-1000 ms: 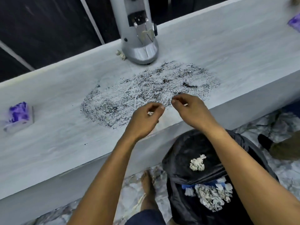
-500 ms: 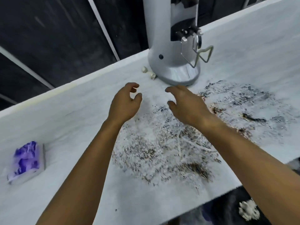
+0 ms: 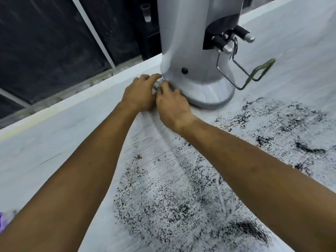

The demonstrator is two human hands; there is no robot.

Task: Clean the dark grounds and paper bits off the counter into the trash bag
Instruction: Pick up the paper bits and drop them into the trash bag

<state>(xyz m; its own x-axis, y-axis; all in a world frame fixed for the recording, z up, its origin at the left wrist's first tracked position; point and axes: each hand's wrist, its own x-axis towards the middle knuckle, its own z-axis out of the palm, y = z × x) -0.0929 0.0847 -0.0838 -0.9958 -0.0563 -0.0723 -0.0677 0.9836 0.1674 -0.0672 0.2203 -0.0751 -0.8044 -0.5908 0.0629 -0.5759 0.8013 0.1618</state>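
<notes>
Dark grounds [image 3: 209, 188] lie scattered over the white counter [image 3: 54, 146], from the middle to the right edge. My left hand [image 3: 140, 93] and my right hand [image 3: 172, 104] meet at the left foot of the silver grinder [image 3: 196, 51]. Between their fingertips sits a small crumpled paper bit [image 3: 156, 86], which both hands pinch. The trash bag is out of view.
The grinder stands at the back of the counter with a wire fork [image 3: 251, 73] sticking out to the right. A purple-printed object [image 3: 2, 221] shows at the far left edge. Behind the counter is a dark wall.
Both hands have reached forward from the front edge of the counter to the grinder's base and closed on the paper bit there. The view has moved in closer, and the bag has dropped out of sight.
</notes>
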